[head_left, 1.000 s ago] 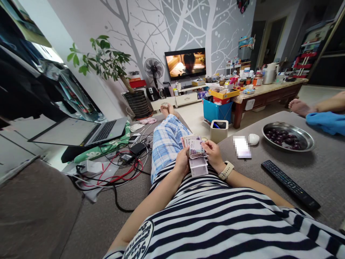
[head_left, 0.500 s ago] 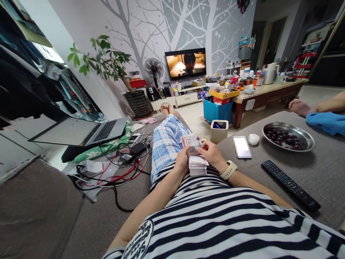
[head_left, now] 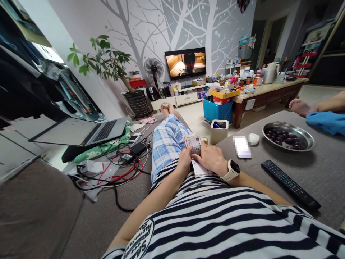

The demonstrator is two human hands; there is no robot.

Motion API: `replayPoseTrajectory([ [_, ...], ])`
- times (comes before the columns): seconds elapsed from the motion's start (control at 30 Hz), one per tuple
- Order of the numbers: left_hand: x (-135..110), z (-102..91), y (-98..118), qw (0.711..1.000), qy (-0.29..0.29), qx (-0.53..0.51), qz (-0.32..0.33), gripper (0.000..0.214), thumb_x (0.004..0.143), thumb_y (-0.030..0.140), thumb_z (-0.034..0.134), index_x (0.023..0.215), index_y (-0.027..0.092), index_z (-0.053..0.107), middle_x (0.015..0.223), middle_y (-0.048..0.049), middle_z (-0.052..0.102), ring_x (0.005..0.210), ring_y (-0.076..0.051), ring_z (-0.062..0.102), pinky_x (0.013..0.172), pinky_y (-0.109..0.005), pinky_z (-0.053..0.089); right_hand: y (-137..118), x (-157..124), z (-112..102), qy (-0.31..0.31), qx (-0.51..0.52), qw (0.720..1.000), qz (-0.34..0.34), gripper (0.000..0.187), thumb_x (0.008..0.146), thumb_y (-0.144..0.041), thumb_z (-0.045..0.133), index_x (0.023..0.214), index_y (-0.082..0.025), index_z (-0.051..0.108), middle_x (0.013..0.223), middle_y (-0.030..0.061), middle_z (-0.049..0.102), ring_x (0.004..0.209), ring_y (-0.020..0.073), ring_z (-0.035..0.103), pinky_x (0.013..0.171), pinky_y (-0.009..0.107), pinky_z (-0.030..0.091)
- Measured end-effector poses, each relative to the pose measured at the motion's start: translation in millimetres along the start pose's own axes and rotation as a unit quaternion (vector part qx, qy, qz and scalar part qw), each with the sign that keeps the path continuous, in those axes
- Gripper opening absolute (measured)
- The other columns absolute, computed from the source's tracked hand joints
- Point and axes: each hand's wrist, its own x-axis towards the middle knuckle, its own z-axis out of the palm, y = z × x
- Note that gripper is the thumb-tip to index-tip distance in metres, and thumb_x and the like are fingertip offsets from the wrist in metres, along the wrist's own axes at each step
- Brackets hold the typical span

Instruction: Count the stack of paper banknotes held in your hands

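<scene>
Above my lap, both hands are closed on a stack of banknotes (head_left: 193, 141), whose upper end sticks out past my fingers with a "5" showing on it. My left hand (head_left: 184, 160) grips the stack's left edge, thumb on top. From the right, my right hand (head_left: 213, 157) lies across the notes, thumb and fingers pinching them; a cream watch is on that wrist. Below the hands, the lower ends of more pale notes (head_left: 201, 169) rest against my striped shirt. My right hand covers the middle of the stack.
To the right on the sofa are a remote control (head_left: 291, 184), a phone (head_left: 242, 146), a white mouse (head_left: 253, 139) and a steel bowl (head_left: 307, 144) of dark fruit. Cables (head_left: 134, 165) and a laptop (head_left: 81, 131) lie left. A small bin (head_left: 219, 135) stands beyond my hands.
My right hand has turned over and moved across the notes, covering more of them. The top note looks different, and the lower notes have shifted slightly right.
</scene>
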Motion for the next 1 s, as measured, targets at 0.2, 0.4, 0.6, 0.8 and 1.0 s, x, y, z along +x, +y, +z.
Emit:
replayPoseTrajectory([
  [0.2, -1, -1.3, 4, 0.999, -0.017, -0.012, -0.029, 0.011, 0.079, 0.027, 0.073, 0.08, 0.016, 0.073, 0.078, -0.0094, 0.079, 0.091, -0.03, 0.078, 0.092, -0.043, 0.06, 14, 6, 10, 0.032, 0.079, 0.996, 0.002, 0.054, 0.099, -0.062, 0.054, 0.128, -0.018, 0.062, 0.113, 0.0187, 0.078, 0.104, 0.0338, 0.074, 0.085, 0.039, 0.05],
  [0.4, -3, -4.5, 8, 0.999, -0.002, -0.01, -0.052, 0.013, 0.079, 0.022, 0.072, 0.085, 0.012, 0.075, 0.08, -0.0107, 0.079, 0.085, -0.028, 0.078, 0.085, -0.038, 0.06, 34, 28, 46, 0.127, 0.31, 0.942, 0.03, 0.038, 0.092, -0.052, 0.065, 0.112, -0.021, 0.063, 0.089, 0.0044, 0.073, 0.083, 0.022, 0.068, 0.075, 0.032, 0.047],
  [0.6, -7, -4.8, 8, 0.996, -0.045, -0.027, -0.074, 0.019, 0.072, 0.016, 0.074, 0.091, 0.012, 0.075, 0.082, -0.0105, 0.08, 0.09, -0.031, 0.078, 0.088, -0.043, 0.061, 38, 37, 68, 0.177, 0.42, 0.89, 0.013, 0.044, 0.084, -0.063, 0.061, 0.067, -0.024, 0.049, 0.063, -0.0026, 0.056, 0.063, 0.0166, 0.05, 0.062, 0.03, 0.037],
  [0.8, -4, -3.7, 6, 0.996, -0.011, -0.043, -0.074, 0.013, 0.077, 0.019, 0.073, 0.088, 0.012, 0.073, 0.083, -0.0112, 0.08, 0.096, -0.03, 0.078, 0.091, -0.041, 0.061, 36, 32, 65, 0.182, 0.437, 0.881, -0.004, 0.046, 0.084, -0.064, 0.056, 0.064, -0.024, 0.046, 0.06, -0.0033, 0.049, 0.061, 0.0153, 0.043, 0.061, 0.029, 0.033],
  [1.0, -1, -0.9, 6, 0.993, 0.002, -0.084, -0.087, 0.019, 0.082, 0.021, 0.07, 0.099, 0.012, 0.074, 0.089, -0.0105, 0.081, 0.098, -0.029, 0.078, 0.093, -0.042, 0.062, 32, 26, 60, 0.207, 0.468, 0.858, -0.039, 0.04, 0.086, -0.058, 0.058, 0.068, -0.024, 0.049, 0.063, -0.0031, 0.05, 0.063, 0.0155, 0.044, 0.063, 0.029, 0.036],
])
